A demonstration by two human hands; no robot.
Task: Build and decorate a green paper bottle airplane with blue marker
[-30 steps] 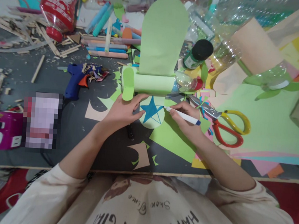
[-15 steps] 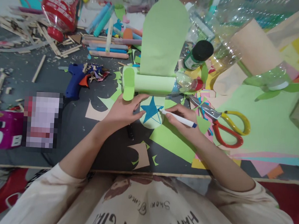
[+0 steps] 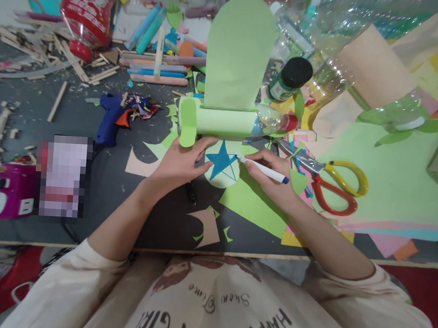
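blue star (image 3: pixel 219 161) could turn ragged if my right hand (image 3: pixel 276 187), gripping the marker (image 3: pixel 266 171), slips, or my splayed left hand (image 3: pixel 178 161) lets the paper (image 3: pixel 218 183) shift.

"What's your count?"
"One left hand (image 3: pixel 180 164); one right hand (image 3: pixel 274 173); one held pen (image 3: pixel 265 171); one blue star (image 3: pixel 220 159); yours?"
"One glue gun (image 3: pixel 108 122); one pair of scissors (image 3: pixel 318 168); one black-lidded jar (image 3: pixel 291 79); and sticks (image 3: pixel 57 101)?"
"Many; too jumbled to count."
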